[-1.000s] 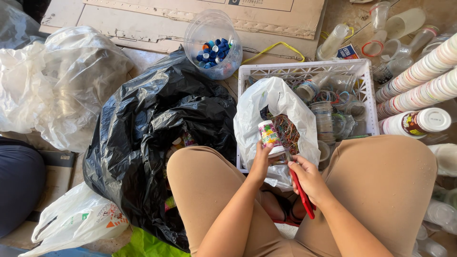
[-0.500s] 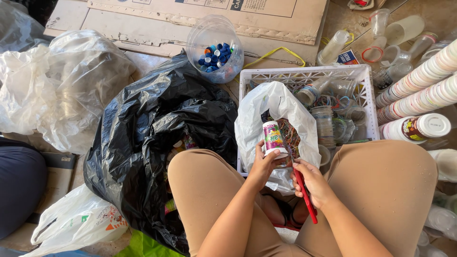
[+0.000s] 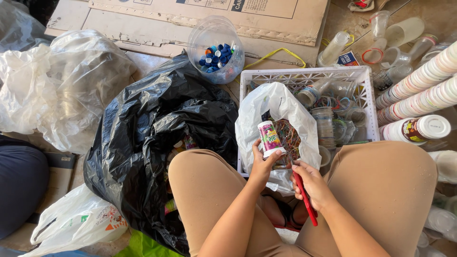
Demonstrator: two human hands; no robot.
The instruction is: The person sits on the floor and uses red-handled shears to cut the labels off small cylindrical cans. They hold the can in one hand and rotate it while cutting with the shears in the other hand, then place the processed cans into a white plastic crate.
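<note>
Between the person's knees, at about 6 o'clock in the head view, the left hand [image 3: 263,166] gripped a small white bottle [image 3: 271,139] with a pink and green label, fingers wrapped round its lower end and the bottle held upright with a slight tilt. Just at 3 o'clock of it, the right hand [image 3: 312,185] was curled closed round a red-handled tool [image 3: 304,200], whose handle ran down toward 5 o'clock; the tip pointed up toward the bottle's base, and whether it touched could not be told.

Directly behind the bottle, toward 12 o'clock, a white plastic bag [image 3: 278,107] stood open, full of tangled coloured rings, and it leaned into a white slatted crate [image 3: 304,75] that held clear bottles and cups. At 9 o'clock of the hands a large black rubbish bag [image 3: 152,128] lay crumpled, touching the person's left thigh. Beyond it, at 11 o'clock, a clear tub [image 3: 215,47] held blue caps, resting on flattened cardboard [image 3: 200,19]. Clear plastic bags [image 3: 66,85] were heaped at 10 o'clock. Stacks of nested cups [image 3: 419,90] lay on their sides at 2 o'clock, just beside the crate.
</note>
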